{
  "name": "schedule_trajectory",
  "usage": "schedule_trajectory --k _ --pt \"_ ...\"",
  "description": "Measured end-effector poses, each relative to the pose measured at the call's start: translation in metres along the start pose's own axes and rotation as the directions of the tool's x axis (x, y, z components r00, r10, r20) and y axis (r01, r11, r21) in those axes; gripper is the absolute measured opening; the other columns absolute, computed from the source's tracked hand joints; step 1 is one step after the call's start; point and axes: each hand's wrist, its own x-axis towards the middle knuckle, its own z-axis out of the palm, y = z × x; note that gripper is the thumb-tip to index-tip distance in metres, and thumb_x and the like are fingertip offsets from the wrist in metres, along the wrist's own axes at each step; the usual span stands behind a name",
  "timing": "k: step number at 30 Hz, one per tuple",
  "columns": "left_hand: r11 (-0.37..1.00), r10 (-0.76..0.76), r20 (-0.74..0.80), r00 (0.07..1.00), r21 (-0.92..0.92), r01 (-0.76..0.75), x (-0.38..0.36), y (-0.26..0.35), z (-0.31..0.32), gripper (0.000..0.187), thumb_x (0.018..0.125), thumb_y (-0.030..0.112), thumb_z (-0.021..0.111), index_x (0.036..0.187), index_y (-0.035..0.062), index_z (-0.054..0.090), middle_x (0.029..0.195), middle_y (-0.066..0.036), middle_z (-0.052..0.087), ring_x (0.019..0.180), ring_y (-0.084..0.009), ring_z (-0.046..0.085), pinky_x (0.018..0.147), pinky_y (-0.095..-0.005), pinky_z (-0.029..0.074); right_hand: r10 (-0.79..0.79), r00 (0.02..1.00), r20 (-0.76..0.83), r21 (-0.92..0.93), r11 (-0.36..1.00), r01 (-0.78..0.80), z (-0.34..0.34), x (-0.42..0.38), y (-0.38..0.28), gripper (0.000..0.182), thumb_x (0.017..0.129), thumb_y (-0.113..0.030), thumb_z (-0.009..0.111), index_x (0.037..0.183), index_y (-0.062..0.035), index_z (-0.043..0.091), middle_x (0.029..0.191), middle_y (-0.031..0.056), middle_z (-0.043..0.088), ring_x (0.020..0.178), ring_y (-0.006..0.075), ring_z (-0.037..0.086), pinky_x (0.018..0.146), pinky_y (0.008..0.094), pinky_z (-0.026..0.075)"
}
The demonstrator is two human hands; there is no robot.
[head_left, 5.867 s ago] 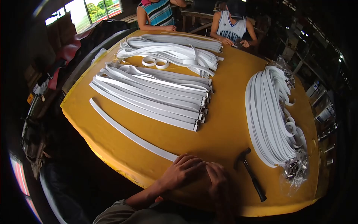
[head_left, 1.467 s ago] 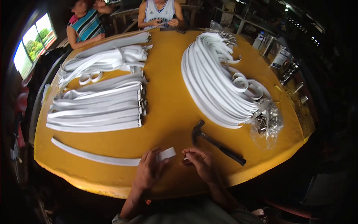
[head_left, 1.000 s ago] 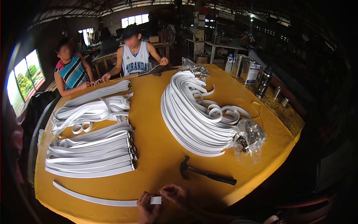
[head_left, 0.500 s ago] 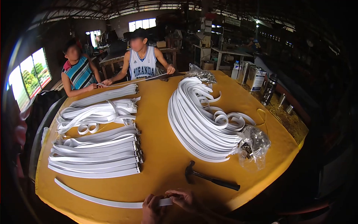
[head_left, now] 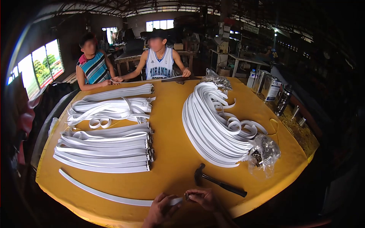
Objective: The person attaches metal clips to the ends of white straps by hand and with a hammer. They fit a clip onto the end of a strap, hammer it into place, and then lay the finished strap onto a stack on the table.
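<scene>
Left hand (head_left: 161, 209) pinches the strap (head_left: 110, 194) end at the near table (head_left: 171, 125) edge. Right hand (head_left: 203, 198) grips a small part, likely a buckle (head_left: 187, 197), against that end. Hammer (head_left: 218, 184) just beyond.

- Workshop, big open shed w/ roof trusses (head_left: 152, 5)
- Yellow bench (head_left: 171, 125) stacked w/ white straps (head_left: 213, 125), hammer (head_left: 218, 183)
- Two other workers (head_left: 159, 60) at far side, more worktables (head_left: 243, 60) behind

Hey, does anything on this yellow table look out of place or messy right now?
Mostly tidy. The odd bits: two small curled strap loops lie loose between the flat white stacks, and the clear bag of metal parts sits slumped by the table edge.
</scene>
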Motion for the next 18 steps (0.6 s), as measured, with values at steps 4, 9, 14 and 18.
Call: schedule_trajectory --k 4,9,14,18 --pt "0.998 0.054 -0.039 0.998 -0.017 -0.055 -0.002 -0.012 0.004 0.032 0.080 0.017 0.081 0.108 0.0058 0.069 0.092 -0.014 0.065 0.083 -0.0327 0.064 0.075 -0.0413 0.054 -0.054 0.996 0.076 -0.060 0.996 0.059 -0.005 0.008 0.008 0.024 0.093 -0.001 0.059 0.116 0.0057 0.066 0.102 0.0071 0.069 0.093 0.0134 0.067 0.084 0.0264 0.056" --pt "0.999 0.029 -0.093 0.995 -0.031 -0.032 -0.004 -0.003 0.005 0.033 0.080 0.016 0.080 0.109 0.0048 0.069 0.096 -0.016 0.065 0.088 -0.0334 0.064 0.078 -0.0411 0.053 -0.061 0.994 0.093 0.023 0.998 0.059 -0.003 0.009 0.011 0.025 0.093 0.001 0.059 0.118 0.0057 0.065 0.103 0.0082 0.068 0.093 0.0135 0.067 0.084 0.0266 0.056" --pt "1.000 0.010 -0.017 1.000 -0.016 -0.010 -0.010 -0.008 0.005 0.036 0.087 0.016 0.073 0.120 0.0020 0.063 0.102 -0.016 0.064 0.093 -0.0299 0.062 0.078 -0.0372 0.051 -0.103 0.987 0.122 0.104 0.990 0.091 -0.006 0.007 0.018 0.030 0.096 -0.005 0.064 0.123 0.0052 0.062 0.108 0.0113 0.069 0.101 0.0163 0.067 0.090 0.0274 0.055" --pt "0.980 -0.144 0.026 0.989 -0.138 0.146 -0.009 0.023 -0.007 0.030 0.097 0.015 0.062 0.124 0.0002 0.060 0.106 -0.017 0.064 0.094 -0.0250 0.061 0.082 -0.0342 0.050 -0.167 0.983 0.077 0.064 0.985 0.163 0.000 0.005 0.022 0.031 0.096 -0.008 0.065 0.124 0.0043 0.063 0.113 0.0113 0.070 0.103 0.0154 0.067 0.091 0.0276 0.054"
